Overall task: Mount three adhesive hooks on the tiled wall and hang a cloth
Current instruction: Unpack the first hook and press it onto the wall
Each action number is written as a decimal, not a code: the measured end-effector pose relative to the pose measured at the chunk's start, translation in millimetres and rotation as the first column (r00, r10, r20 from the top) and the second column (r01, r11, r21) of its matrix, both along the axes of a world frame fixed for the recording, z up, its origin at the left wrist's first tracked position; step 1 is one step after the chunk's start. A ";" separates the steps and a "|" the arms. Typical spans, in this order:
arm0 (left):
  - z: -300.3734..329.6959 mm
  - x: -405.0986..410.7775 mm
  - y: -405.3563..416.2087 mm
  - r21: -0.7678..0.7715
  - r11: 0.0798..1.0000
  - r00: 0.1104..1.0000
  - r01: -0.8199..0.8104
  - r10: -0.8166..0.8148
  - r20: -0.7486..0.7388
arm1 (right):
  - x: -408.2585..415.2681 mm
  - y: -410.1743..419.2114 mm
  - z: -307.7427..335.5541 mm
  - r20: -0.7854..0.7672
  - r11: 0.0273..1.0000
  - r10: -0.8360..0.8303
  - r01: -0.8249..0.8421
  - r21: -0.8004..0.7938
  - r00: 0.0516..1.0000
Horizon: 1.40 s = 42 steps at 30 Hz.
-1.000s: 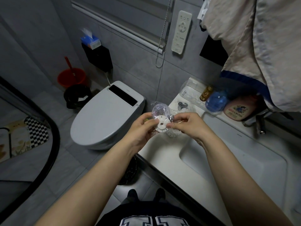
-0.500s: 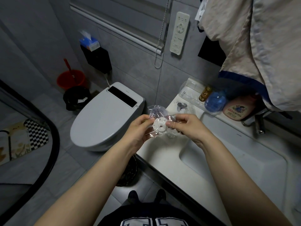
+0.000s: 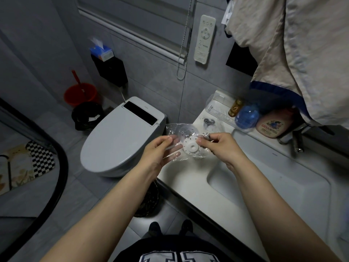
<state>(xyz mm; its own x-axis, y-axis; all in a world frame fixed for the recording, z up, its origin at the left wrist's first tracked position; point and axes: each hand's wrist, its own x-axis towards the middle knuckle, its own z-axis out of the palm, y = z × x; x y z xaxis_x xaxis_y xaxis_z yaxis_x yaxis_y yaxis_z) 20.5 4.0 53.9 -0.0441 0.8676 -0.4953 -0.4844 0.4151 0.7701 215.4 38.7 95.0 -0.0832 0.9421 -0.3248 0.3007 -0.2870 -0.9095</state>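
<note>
Both hands pinch clear bag [image 3: 172,140] w/ round white hook disc [image 3: 191,147]: L hand [image 3: 156,150], R hand [image 3: 217,146]

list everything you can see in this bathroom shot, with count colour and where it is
adhesive hook pad: 1, white round, held between both hands
clear plastic bag: 1, transparent, around the pad
metal hook: 1, grey, on the counter by the wall
toilet: 1, white, lid shut, left of the counter
sink counter: 1, white, lower right
remote panel: 1, cream, on the tiled wall
tissue box: 1, blue, on a black wall holder
bucket: 1, red, floor corner
cloth: 1, beige with blue edge, hanging top right
pink bottle: 1, back of the counter
left hand: pinches the bag
right hand: pinches the pad
</note>
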 end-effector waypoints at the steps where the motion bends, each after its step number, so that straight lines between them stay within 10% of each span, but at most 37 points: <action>1: -1.7 -1.3 -0.5 -0.009 1.000 1.000 -0.002 0.002 -0.009 | 2.7 0.3 -0.3 0.002 1.000 -0.009 0.009 -0.004 1.000; 25: -85.1 13.6 -14.9 -0.301 0.954 0.931 0.002 -0.111 -0.347 | 44.2 -40.4 -19.9 0.044 0.962 -0.203 0.208 -0.177 0.978; 31: -88.7 12.4 -10.2 -0.264 0.950 0.589 0.169 -0.312 -0.746 | 46.5 -44.7 -23.7 0.022 0.948 -0.240 0.240 -0.208 0.970; 35: -67.3 17.3 -6.2 -0.046 0.958 0.410 0.282 -0.164 -0.897 | 44.2 -42.2 -21.3 -0.005 0.948 -0.246 0.239 -0.208 0.969; 38: -38.6 31.2 0.0 0.017 0.962 0.608 0.272 -0.158 -0.778 | 39.7 -37.4 -18.4 -0.027 0.950 -0.233 0.222 -0.219 0.972; 42: 3.6 51.9 7.6 -0.100 0.964 0.966 0.247 -0.253 -0.056 | 30.3 -28.7 -13.1 -0.059 0.963 -0.191 0.176 -0.203 0.980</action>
<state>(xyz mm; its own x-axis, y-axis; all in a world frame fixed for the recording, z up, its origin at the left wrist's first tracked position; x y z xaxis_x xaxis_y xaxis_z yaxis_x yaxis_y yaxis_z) 72.4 11.7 57.5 0.1322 0.8066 -0.5762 -0.3044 0.5862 0.7508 245.8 10.0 81.9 0.0534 0.8621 -0.5039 0.1573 -0.5056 -0.8483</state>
